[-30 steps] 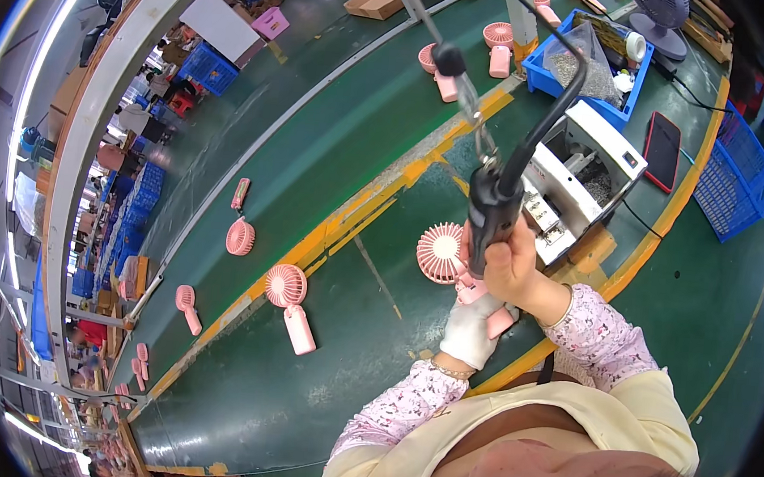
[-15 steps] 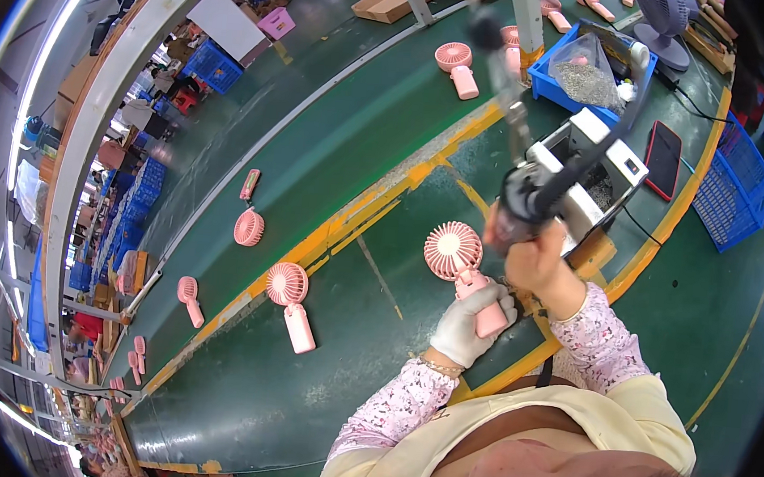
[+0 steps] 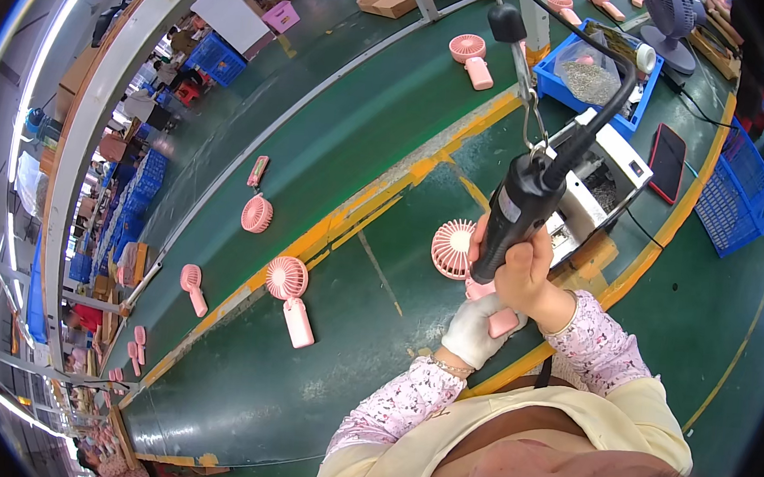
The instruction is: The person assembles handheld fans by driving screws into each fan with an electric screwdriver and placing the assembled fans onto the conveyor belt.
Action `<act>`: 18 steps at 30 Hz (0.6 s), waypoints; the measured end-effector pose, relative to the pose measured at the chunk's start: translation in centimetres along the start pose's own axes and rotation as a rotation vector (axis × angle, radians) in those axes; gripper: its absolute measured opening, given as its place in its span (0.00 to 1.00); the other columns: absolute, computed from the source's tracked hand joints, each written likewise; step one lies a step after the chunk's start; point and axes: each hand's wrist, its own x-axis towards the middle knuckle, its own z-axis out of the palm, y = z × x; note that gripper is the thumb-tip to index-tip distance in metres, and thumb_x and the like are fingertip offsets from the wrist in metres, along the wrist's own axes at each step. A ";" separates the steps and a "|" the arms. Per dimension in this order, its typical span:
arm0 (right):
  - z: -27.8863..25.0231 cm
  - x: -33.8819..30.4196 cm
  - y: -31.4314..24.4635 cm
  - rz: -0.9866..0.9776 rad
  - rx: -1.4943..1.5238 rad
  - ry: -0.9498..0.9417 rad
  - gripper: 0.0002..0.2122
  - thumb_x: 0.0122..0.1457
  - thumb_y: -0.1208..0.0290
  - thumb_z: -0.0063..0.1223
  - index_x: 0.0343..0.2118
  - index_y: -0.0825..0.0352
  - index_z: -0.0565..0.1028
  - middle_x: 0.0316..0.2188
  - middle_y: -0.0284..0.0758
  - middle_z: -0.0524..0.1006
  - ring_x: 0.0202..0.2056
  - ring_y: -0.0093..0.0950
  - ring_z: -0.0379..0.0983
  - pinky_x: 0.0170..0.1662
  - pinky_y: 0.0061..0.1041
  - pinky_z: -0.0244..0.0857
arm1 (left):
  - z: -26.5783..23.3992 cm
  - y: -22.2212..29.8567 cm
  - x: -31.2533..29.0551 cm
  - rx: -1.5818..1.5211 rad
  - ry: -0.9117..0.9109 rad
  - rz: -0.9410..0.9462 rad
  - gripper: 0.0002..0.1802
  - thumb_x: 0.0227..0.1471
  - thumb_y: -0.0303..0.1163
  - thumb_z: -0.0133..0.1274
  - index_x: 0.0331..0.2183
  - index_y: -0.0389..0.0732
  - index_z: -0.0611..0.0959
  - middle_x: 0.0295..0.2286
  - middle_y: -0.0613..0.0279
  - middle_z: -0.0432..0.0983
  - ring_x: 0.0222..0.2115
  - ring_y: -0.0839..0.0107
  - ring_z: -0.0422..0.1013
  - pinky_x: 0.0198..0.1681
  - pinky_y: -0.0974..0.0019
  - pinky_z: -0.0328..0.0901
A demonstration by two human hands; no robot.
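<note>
My left hand (image 3: 475,333), in a white glove, grips the handle of a pink handheld fan (image 3: 451,248) above the green table. The fan's round caged head points away from me, and part of its handle is hidden. My bare right hand (image 3: 525,275) is wrapped round a black electric screwdriver (image 3: 521,203), which hangs from a metal hook and has a thick black cable. Its lower end comes down over the fan's handle, so the tip cannot be made out. Left of my hands, another pink fan (image 3: 298,323) lies on the table.
A green conveyor belt (image 3: 353,147) carries several pink fans beyond the yellow-taped table edge. To the right stand a white boxy device (image 3: 622,159), a blue bin (image 3: 620,123) with a bag of small metal parts, a phone (image 3: 666,162) and a purple fan (image 3: 670,28).
My right hand has brought the screwdriver down onto the held fan's handle; it was blurred and higher before. Fans on the belt have shifted slightly toward the far right.
</note>
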 end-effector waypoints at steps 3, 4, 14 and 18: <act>0.2 -0.4 0.2 0.036 0.051 -0.131 0.30 0.57 0.44 0.40 0.44 0.72 0.60 0.27 0.38 0.70 0.23 0.22 0.69 0.23 0.18 0.63 | -0.4 -1.3 -0.2 0.266 0.002 0.007 0.20 0.42 0.29 0.60 0.40 0.38 0.77 0.37 0.53 0.75 0.40 0.61 0.71 0.43 0.64 0.64; 0.5 -0.5 0.1 0.037 0.051 -0.131 0.30 0.57 0.44 0.40 0.44 0.72 0.60 0.27 0.38 0.70 0.23 0.22 0.69 0.23 0.18 0.63 | -0.2 -1.8 -0.2 0.280 0.020 0.035 0.20 0.42 0.31 0.60 0.40 0.38 0.77 0.37 0.53 0.75 0.40 0.59 0.71 0.43 0.63 0.64; 1.0 -1.7 2.1 0.020 0.005 -0.114 0.29 0.59 0.46 0.39 0.45 0.75 0.61 0.22 0.35 0.72 0.20 0.21 0.67 0.23 0.19 0.62 | -0.6 -1.2 -0.7 0.376 0.033 0.094 0.22 0.42 0.36 0.60 0.41 0.38 0.76 0.37 0.50 0.74 0.40 0.54 0.70 0.42 0.61 0.64; 0.4 -1.6 2.2 0.052 0.057 -0.194 0.29 0.58 0.45 0.40 0.45 0.74 0.62 0.22 0.34 0.71 0.21 0.20 0.68 0.24 0.19 0.63 | -0.4 -0.6 -0.5 0.276 0.028 0.182 0.08 0.41 0.28 0.57 0.29 0.40 0.80 0.27 0.54 0.76 0.32 0.57 0.72 0.37 0.63 0.65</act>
